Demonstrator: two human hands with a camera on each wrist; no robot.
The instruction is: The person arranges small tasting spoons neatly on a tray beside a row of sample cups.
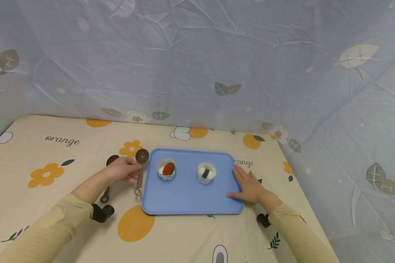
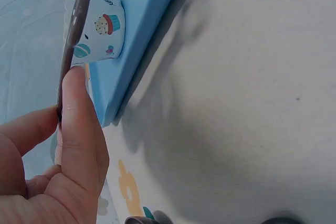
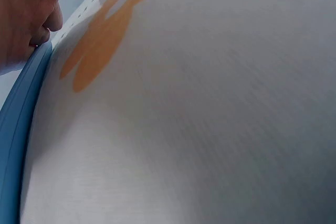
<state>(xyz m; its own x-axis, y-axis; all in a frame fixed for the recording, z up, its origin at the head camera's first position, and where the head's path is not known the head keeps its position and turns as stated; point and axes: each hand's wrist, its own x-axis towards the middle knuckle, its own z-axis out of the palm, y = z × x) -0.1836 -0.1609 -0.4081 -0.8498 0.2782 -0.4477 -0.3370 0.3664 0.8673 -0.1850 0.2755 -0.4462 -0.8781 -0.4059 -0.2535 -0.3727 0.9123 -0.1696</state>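
Note:
My left hand (image 1: 122,170) pinches the handle of a brown spoon (image 1: 142,156) between thumb and fingers. The spoon stands bowl-up just off the left edge of a blue tray (image 1: 187,201), its ringed handle end lower down. My right hand (image 1: 251,187) rests on the tray's right edge with fingers spread and fairly straight. Two small white paper cups sit on the tray. The left cup (image 1: 166,177) holds a red-topped, dark-banded sushi piece (image 1: 168,168); in the right cup (image 1: 204,180) is a white piece with a black band (image 1: 206,172).
A second brown spoon (image 1: 104,197) lies on the table left of the tray, its middle hidden by my left hand. The patterned cloth (image 1: 95,241) covers the table. A grey-blue leaf-print sheet (image 1: 191,65) hangs behind and at the right.

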